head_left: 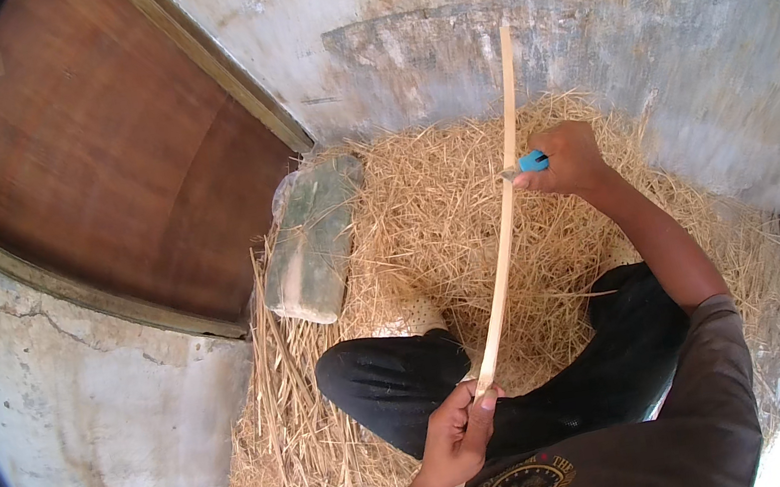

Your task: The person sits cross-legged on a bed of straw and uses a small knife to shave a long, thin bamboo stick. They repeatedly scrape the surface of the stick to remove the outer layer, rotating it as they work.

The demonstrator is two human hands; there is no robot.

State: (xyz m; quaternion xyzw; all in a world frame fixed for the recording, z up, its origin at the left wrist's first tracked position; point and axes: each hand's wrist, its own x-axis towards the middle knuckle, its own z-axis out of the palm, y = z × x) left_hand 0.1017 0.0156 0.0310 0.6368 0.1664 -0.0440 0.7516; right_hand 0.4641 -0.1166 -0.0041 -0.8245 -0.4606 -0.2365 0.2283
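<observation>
A long, pale strip of wood or bamboo (503, 272) runs from my lap up and away, tilted slightly to the right. My left hand (459, 432) is closed around its lower part, thumb on top; the strip's near end passes under that hand toward my body. Farther up, my right hand (564, 157) is closed on a blue-handled utility knife (533, 161). The knife's short metal blade lies against the strip's right edge. Most of the handle is hidden inside my fist.
Dry straw (444, 165) covers the floor around my crossed legs. A greenish slab-like block (317, 239) lies at the left, beside a brown door panel (114, 154) in a wooden frame. A stained, pale wall (684, 48) rises beyond the straw.
</observation>
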